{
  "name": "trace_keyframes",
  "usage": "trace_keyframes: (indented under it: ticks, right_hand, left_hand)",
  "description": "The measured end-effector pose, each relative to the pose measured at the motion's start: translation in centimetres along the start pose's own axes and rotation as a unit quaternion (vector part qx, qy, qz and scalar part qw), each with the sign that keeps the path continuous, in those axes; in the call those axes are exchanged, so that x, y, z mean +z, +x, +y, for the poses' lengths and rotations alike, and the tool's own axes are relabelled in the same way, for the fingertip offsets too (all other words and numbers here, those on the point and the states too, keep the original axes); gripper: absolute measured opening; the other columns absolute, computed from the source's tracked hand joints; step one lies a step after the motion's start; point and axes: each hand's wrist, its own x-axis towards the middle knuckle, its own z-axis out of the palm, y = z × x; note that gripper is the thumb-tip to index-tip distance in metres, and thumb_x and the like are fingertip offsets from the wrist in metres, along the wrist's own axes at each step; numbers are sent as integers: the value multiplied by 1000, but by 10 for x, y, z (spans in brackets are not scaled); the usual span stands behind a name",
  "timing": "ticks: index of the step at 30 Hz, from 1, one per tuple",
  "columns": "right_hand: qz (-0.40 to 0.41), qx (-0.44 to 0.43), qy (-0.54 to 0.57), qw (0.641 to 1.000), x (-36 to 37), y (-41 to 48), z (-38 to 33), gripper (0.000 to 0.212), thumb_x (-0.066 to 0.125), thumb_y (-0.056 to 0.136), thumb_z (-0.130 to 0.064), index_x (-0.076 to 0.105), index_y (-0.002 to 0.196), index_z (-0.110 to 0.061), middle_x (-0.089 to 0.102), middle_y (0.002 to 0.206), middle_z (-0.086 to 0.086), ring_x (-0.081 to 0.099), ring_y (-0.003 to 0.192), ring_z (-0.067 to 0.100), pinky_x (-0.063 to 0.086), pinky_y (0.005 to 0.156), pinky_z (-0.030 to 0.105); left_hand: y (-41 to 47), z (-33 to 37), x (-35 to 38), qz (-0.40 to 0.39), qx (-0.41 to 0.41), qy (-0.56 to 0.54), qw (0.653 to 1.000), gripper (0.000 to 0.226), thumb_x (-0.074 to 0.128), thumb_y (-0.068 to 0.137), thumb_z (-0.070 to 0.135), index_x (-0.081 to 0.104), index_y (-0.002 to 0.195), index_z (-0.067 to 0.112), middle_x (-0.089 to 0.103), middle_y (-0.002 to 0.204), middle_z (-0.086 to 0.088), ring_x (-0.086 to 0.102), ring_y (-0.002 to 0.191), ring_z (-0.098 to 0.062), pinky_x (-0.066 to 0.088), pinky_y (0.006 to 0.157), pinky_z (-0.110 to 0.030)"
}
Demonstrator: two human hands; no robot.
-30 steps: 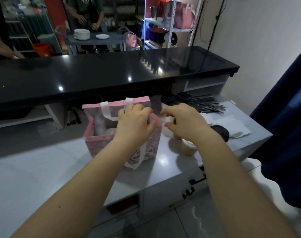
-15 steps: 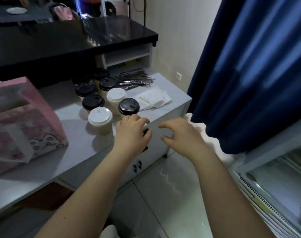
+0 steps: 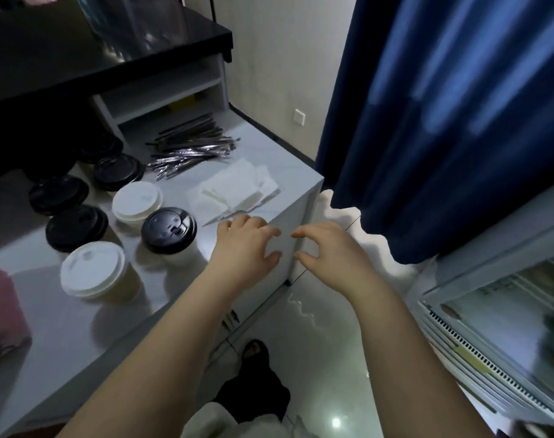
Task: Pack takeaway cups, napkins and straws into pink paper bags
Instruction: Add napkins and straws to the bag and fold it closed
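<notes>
Both bare forearms reach in from the bottom of the view. The left hand (image 3: pixel 244 248) and right hand (image 3: pixel 329 248) hover side by side at the corner of the grey counter (image 3: pixel 64 327), each empty, with fingers loosely spread and slightly curled. Only a corner of the pink paper bag (image 3: pixel 1 305) shows at the left edge, well apart from both hands. Between bag and hands stand the takeaway cups: a white-lidded cup (image 3: pixel 94 273) nearest, a black-lidded cup (image 3: pixel 169 229) just beside the left hand, another white-lidded cup (image 3: pixel 136 200) behind it, and more black lids (image 3: pixel 76 227) further back. The napkins (image 3: pixel 237 188) lie in a loose stack just beyond the left fingertips, close to the counter's edge, and the wrapped straws (image 3: pixel 190 150) are scattered beyond them under the black bar top (image 3: pixel 80 58). A blue curtain (image 3: pixel 443 121) hangs on the right. The next step looks like a napkin pick-up, and the risks follow from that. The thin sheets could slide off the edge or lift in a clump, and the left wrist could clip the black-lidded cup on the swing back to a bag barely in sight. A second ago both hands were at the bag's rim. Half a second ago they hung short of the counter with the bag's printed side in plain view. Since then they have moved forward to the napkins.
</notes>
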Motion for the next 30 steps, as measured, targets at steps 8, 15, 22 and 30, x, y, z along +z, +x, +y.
trace_keyframes:
  ticks: [8,15,22,30]
  right_hand:
    - [-30,-67,-33,997,-15,148,-27,31,59,92,-28,60,124,-27,59,126,-10,39,124,12,38,97,29]
    - [-99,-152,-33,983,4,246,-47,32,58,93,-30,59,125,-26,58,129,-11,37,126,12,36,102,32]
    - [-240,-265,-87,930,50,341,-47,45,66,87,-36,54,130,-29,49,136,-6,35,127,20,35,101,35]
    - [-180,-276,-116,937,81,441,-23,45,63,85,-37,55,127,-27,48,130,0,37,119,28,30,95,38]
  left_hand:
    - [123,-78,-48,-28,-52,-11,998,52,55,91,51,45,139,35,49,138,2,35,131,-25,33,103,-42]
    - [143,-145,-60,-3,-189,-41,981,50,55,91,49,46,138,36,49,137,5,35,129,-23,34,103,-42]
    - [152,-180,-55,7,-335,-77,939,58,60,86,57,47,138,37,50,136,6,35,130,-22,30,103,-39]
    - [191,-175,-38,-29,-472,-30,881,49,57,89,45,49,136,33,50,136,1,38,128,-27,36,101,-42]
